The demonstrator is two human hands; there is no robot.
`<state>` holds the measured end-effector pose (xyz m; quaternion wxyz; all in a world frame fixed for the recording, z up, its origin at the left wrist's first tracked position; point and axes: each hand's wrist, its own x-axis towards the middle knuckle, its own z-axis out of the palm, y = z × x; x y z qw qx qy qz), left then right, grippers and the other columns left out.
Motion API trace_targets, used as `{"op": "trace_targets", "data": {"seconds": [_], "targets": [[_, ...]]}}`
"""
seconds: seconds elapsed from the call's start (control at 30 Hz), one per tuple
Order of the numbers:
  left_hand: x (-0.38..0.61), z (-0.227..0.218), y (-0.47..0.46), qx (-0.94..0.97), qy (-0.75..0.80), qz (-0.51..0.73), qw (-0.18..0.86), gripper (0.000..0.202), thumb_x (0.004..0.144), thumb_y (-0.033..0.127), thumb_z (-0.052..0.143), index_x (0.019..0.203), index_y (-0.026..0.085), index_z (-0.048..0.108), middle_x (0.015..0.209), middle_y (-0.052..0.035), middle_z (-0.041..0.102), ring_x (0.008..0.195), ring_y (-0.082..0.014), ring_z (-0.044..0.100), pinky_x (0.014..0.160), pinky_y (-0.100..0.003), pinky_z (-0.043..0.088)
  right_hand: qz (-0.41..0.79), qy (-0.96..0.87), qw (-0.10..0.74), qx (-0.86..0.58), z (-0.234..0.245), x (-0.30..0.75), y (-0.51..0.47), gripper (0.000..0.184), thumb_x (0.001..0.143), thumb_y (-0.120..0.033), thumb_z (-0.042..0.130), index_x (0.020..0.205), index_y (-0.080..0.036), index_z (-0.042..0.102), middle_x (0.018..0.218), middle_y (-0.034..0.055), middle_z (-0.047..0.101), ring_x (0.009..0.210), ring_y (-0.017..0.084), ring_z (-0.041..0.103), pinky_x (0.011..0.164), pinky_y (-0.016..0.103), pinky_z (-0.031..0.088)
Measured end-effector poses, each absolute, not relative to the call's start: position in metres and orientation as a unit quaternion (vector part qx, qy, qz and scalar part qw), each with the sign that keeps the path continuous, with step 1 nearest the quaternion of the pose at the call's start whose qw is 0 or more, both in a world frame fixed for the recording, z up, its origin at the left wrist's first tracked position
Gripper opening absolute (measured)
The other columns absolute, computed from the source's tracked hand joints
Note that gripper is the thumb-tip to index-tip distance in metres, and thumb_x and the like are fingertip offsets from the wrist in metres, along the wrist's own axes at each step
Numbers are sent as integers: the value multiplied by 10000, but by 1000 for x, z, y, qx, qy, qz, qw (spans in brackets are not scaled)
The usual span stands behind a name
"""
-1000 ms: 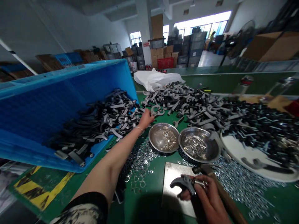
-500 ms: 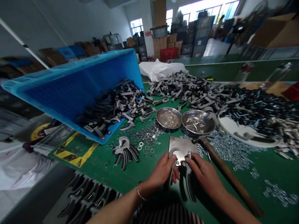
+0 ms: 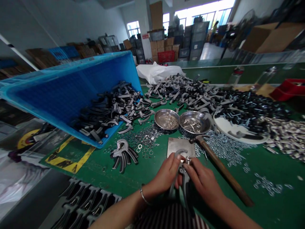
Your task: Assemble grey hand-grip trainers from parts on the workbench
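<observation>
Both my hands meet low in the middle of the view over the green table. My left hand (image 3: 166, 174) grips a grey hooked metal arm (image 3: 177, 155) whose curved head shows above my fingers. My right hand (image 3: 203, 179) pinches a second dark arm (image 3: 186, 187) with a small spring or bolt end (image 3: 188, 160) at its top. The two pieces are held side by side, touching near their heads. They sit just in front of a small steel plate (image 3: 177, 144).
A hammer (image 3: 221, 168) lies right of my hands. Two steel bowls (image 3: 166, 119) (image 3: 194, 121) hold small fasteners. A tilted blue crate (image 3: 71, 92) spills dark arms. Washers (image 3: 145, 141), a finished bundle (image 3: 122, 154), a white plate (image 3: 238, 130) and piles of parts fill the table.
My left hand came back from the far pile with a hooked arm and joined my right hand. Both hands then drew slightly nearer to me, pressing the pieces together.
</observation>
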<state>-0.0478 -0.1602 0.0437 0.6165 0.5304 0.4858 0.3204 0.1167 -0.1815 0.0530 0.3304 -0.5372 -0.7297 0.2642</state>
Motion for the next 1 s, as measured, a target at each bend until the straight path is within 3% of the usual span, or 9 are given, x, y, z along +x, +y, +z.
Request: {"op": "trace_targets", "data": {"seconds": [0.13,0.33,0.47,0.6,0.73,0.83,0.93,1.0], "targets": [[-53,43,-160,513,497,320,623,552,953,694,301,1118,207,503,479,65,519,331,-118,436,358,-210,296,194,-754,273,-565,54,128,-176,314,1024,-462,341,873,-243,508,670,43,673,594,233,677,561,298,453],[-50,36,-164,544,497,274,618,507,962,678,302,1050,210,474,470,68,520,321,-119,445,344,-204,302,165,-788,237,-544,50,127,-170,357,1042,-447,290,909,-221,532,707,77,713,627,249,712,544,296,447],[-45,35,-167,562,500,252,608,483,956,684,324,999,224,463,445,76,494,313,-121,432,345,-207,301,185,-785,268,-527,48,126,-173,330,1041,-435,313,902,-226,527,725,61,701,657,235,705,594,297,480],[-41,35,-173,585,517,271,562,444,978,645,308,1062,239,467,492,56,532,347,-138,464,388,-244,315,241,-751,319,-525,44,128,-178,255,1032,-402,371,908,-238,522,746,35,681,671,210,684,635,287,498],[-43,29,-177,645,529,272,480,383,1010,542,281,1136,233,470,599,18,573,464,-169,561,508,-296,408,278,-728,340,-527,48,126,-181,245,1022,-408,393,892,-245,521,723,21,667,646,201,664,622,283,500],[-52,27,-176,707,532,245,397,359,996,475,321,1189,211,469,810,-64,667,690,-219,668,659,-339,478,314,-731,317,-516,56,126,-181,252,1017,-409,389,897,-238,530,725,20,666,640,197,658,612,289,504],[-61,34,-174,777,507,161,337,440,953,521,416,1201,166,495,1012,-152,699,919,-313,686,797,-412,492,370,-739,284,-486,64,128,-183,246,1005,-396,400,931,-233,569,801,39,703,726,202,692,675,302,551],[-66,43,-176,806,482,104,329,526,920,598,470,1175,142,532,997,-177,707,919,-355,687,784,-433,495,379,-739,280,-482,66,130,-189,246,988,-376,417,964,-237,618,901,65,733,852,220,716,764,323,579]]}}
